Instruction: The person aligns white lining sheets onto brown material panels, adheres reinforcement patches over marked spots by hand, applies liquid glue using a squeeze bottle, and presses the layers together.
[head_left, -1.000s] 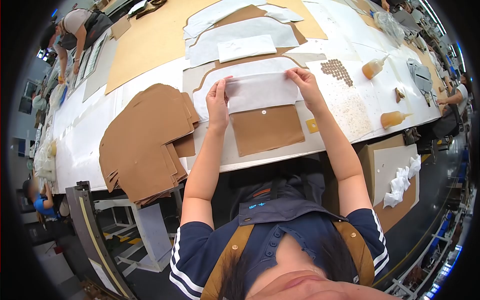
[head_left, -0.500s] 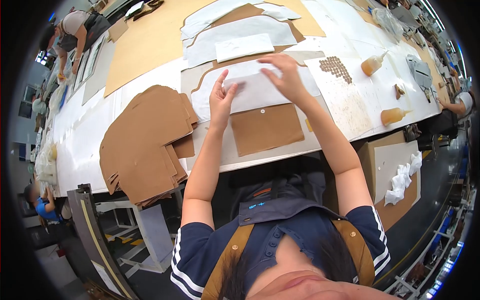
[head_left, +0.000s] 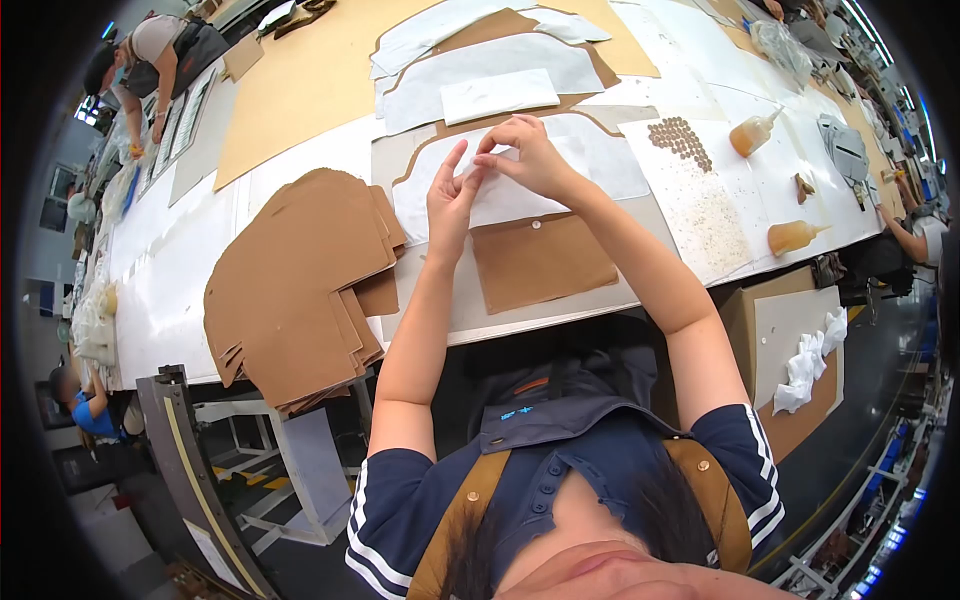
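My left hand (head_left: pixel 453 205) is raised over a white-faced, brown-edged panel (head_left: pixel 580 165), its index finger stretched up and its thumb apart from it. Fingers bent into a pinch, my right hand (head_left: pixel 535 160) meets the left thumb. Anything between those fingertips is too small or hidden to make out. Nearer my body lies a brown rectangular piece (head_left: pixel 545 262) with a small white round disc (head_left: pixel 536 225) at its top edge. Behind the hands, a folded white pad (head_left: pixel 500 95) rests on more white-faced panels (head_left: pixel 420 95).
A stack of brown cut pieces (head_left: pixel 295 280) overhangs the table's front edge on the left. To the right are small brown discs (head_left: pixel 680 140) and two bottles of amber liquid (head_left: pixel 752 132). White crumpled material (head_left: pixel 800 370) sits lower right. A co-worker (head_left: pixel 160 60) leans in at far left.
My hands have come together: the right hand moved left and down, its fingers closing to a pinch at the left thumb. The view has shifted slightly.
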